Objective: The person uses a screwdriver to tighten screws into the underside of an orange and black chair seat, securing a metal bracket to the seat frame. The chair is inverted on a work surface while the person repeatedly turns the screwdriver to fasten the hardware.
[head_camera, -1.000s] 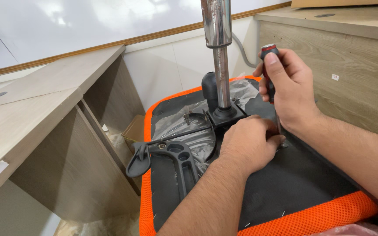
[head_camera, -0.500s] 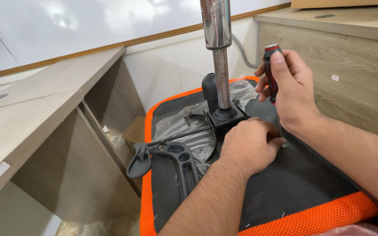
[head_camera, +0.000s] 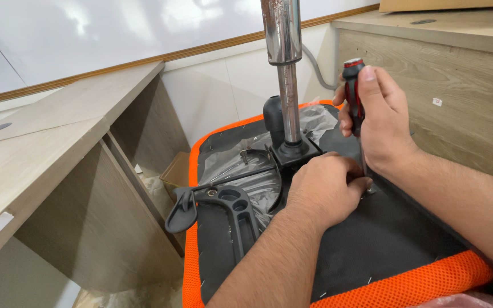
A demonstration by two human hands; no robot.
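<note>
Gripping the red-and-black screwdriver (head_camera: 354,91) upright as before, the right hand (head_camera: 384,122) has barely moved, while the left hand (head_camera: 323,188) stays closed around its tip below, on the overturned seat (head_camera: 395,251).

Left hand (head_camera: 323,191), right hand (head_camera: 380,122): bare, no gloves, no rings; forearms unsleeved.
</note>
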